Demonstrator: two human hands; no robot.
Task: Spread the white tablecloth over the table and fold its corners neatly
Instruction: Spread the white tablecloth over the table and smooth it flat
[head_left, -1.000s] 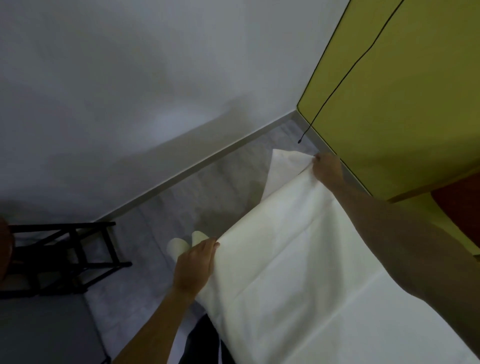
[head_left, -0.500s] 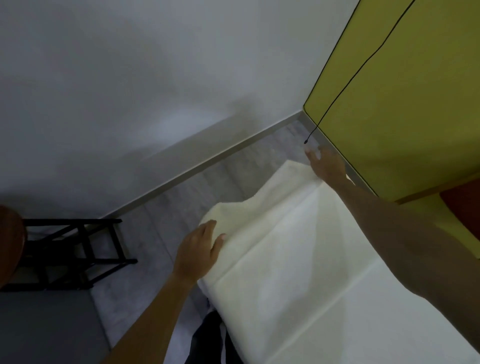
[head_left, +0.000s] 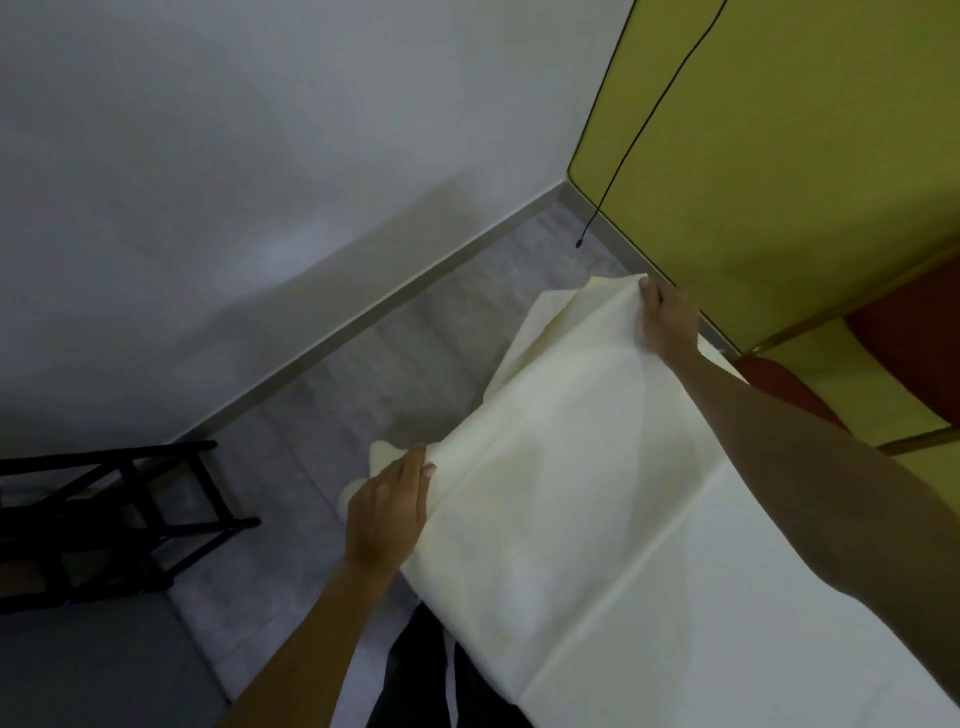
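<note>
The white tablecloth (head_left: 582, 467) covers the table from the lower right up to its far end, with crease lines running across it. My left hand (head_left: 387, 512) grips the cloth's near-left edge, where a bunched corner hangs over the floor. At the far corner my right hand (head_left: 667, 322) pinches the cloth's edge, just beside the yellow wall. The table itself is hidden under the cloth.
A black wooden stand (head_left: 109, 519) is at the left on the grey floor (head_left: 395, 374). A yellow wall (head_left: 779, 156) with a dangling black cord (head_left: 613, 192) rises on the right. A red chair (head_left: 904, 353) sits behind my right arm. The white wall (head_left: 260, 182) lies ahead.
The cloth's end billowed up between my hands half a second ago and has since settled. Both hands have closed on its edge again, the right at the far corner.
</note>
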